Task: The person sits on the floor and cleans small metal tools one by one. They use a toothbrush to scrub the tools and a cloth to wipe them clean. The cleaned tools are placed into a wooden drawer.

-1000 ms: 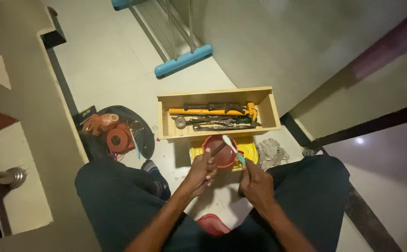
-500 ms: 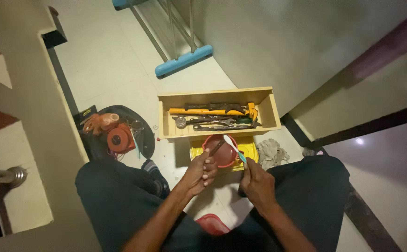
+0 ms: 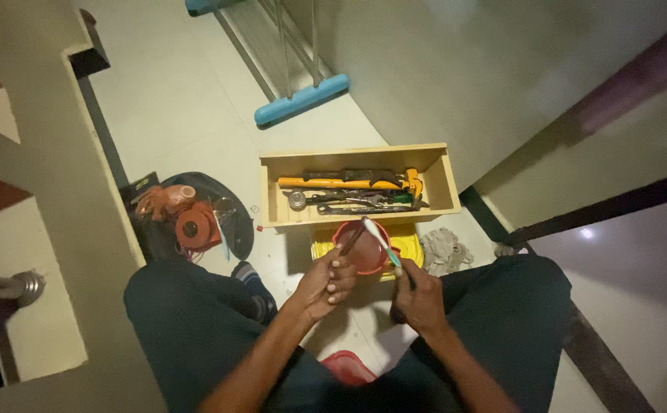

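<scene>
My left hand (image 3: 326,284) grips a thin dark tool (image 3: 352,239) whose tip reaches over a red bowl (image 3: 364,256). My right hand (image 3: 417,298) holds a toothbrush (image 3: 380,238) with a white and teal handle, its head touching the dark tool near the bowl's far rim. The bowl sits on a yellow object (image 3: 408,239) on the floor, between my knees. Just beyond it stands an open wooden toolbox (image 3: 442,180) with a yellow-handled tool (image 3: 333,183), wrenches and other metal tools inside.
A grey rag (image 3: 444,251) lies right of the yellow object. A dark bag (image 3: 196,218) with an orange reel and orange gloves lies to the left. A red lid (image 3: 348,369) rests near my lap. A blue-footed metal rack (image 3: 301,99) stands farther back.
The toothbrush head has shifted slightly left and up onto the dark tool; both hands stay in nearly the same place over the bowl.
</scene>
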